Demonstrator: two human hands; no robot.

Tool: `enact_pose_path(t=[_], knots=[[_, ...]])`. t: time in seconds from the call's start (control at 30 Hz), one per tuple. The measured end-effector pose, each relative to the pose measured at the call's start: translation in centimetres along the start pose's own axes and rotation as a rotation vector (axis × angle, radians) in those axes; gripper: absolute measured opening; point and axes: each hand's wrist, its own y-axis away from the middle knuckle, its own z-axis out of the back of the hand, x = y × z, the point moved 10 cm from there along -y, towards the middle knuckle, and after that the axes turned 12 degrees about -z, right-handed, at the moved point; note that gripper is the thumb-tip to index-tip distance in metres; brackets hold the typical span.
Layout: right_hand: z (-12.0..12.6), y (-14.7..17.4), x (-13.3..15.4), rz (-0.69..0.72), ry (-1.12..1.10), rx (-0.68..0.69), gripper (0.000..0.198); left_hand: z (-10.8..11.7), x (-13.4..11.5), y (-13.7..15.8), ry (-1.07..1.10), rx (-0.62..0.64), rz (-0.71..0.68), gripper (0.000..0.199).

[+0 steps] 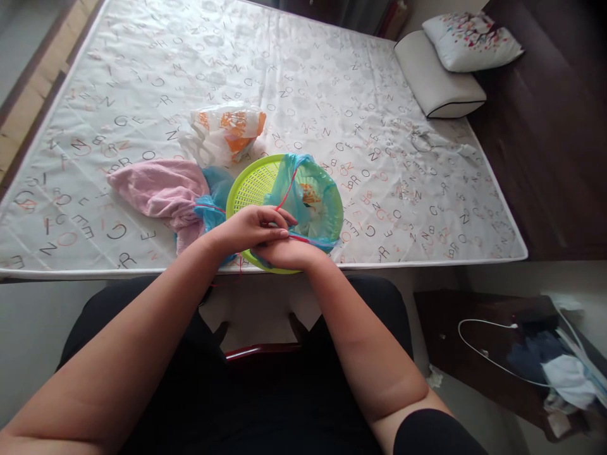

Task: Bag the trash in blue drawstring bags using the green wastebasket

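Note:
A lime-green plastic basket [253, 183] sits at the mattress's near edge. Inside it, spread over its right side, is a translucent blue plastic bag [322, 180] with a red drawstring [288, 189]. My left hand [258, 225] lies across my right hand [287, 253] at the basket's near rim, its fingers curled and close together. Whatever they hold is hidden, though the red cord runs right beside them. Underneath, my right hand rests by the rim with its fingers mostly covered. Left of the basket lies a pink cloth [161, 189] against a blue bag [215, 189].
Beyond the basket is a crumpled clear plastic bag [230, 129] with orange print. The lettered mattress [156, 82] carries a pillow [474, 41] on a pale cushion [439, 79] at far right. A white cable [462, 341] and cloths lie on dark furniture at lower right.

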Motion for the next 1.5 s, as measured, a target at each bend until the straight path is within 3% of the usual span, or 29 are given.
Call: enact_pose_path(t=[0.13, 0.2, 0.3, 0.4, 0.53, 0.73, 0.9, 1.0, 1.2, 1.37, 1.5], knots=[[1.3, 2.0, 1.5, -0.133, 0.29, 0.072, 0.01, 3.3, 1.2, 0.3, 0.018, -0.31, 0.014, 0.033], [3.3, 2.5, 2.9, -0.115, 0.154, 0.018, 0.016, 5.4, 1.6, 0.8, 0.042, -0.496, -0.004, 0.038], [7.9, 2.6, 4.5, 0.0, -0.2, -0.239, 0.022, 7.2, 2.1, 1.6, 0.132, -0.664, -0.01, 0.046], [11.1, 2.9, 4.5, 0.076, -0.421, -0.436, 0.032, 7.0, 2.3, 1.5, 0.165, -0.632, 0.01, 0.046], [13.0, 3.7, 4.9, 0.135, -0.49, -0.548, 0.04, 4.6, 2.1, 0.6, 0.101, -0.384, 0.045, 0.038], [15.4, 5.0, 5.7, 0.241, -0.438, -0.613, 0.046, 2.7, 0.8, 0.2, 0.068, -0.257, 0.033, 0.034], [16.3, 5.0, 5.4, 0.151, -0.274, -0.671, 0.055, 1.3, -0.1, 0.2, 0.006, -0.179, -0.013, 0.034], [16.9, 5.6, 6.0, 0.129, -0.187, -0.686, 0.05, 2.1, 0.0, 0.4, -0.04, -0.236, -0.009, 0.033], [18.7, 6.5, 7.3, 0.111, -0.104, -0.592, 0.042, 5.5, -0.5, 1.5, -0.083, -0.526, -0.013, 0.028], [20.4, 8.0, 9.1, 0.254, -0.1, -0.696, 0.051, 6.7, 0.2, 2.5, 0.028, -0.717, 0.004, 0.028], [21.3, 9.5, 11.2, 0.389, -0.183, -0.697, 0.048, 8.3, 1.4, 3.3, 0.15, -0.856, 0.056, 0.024]])
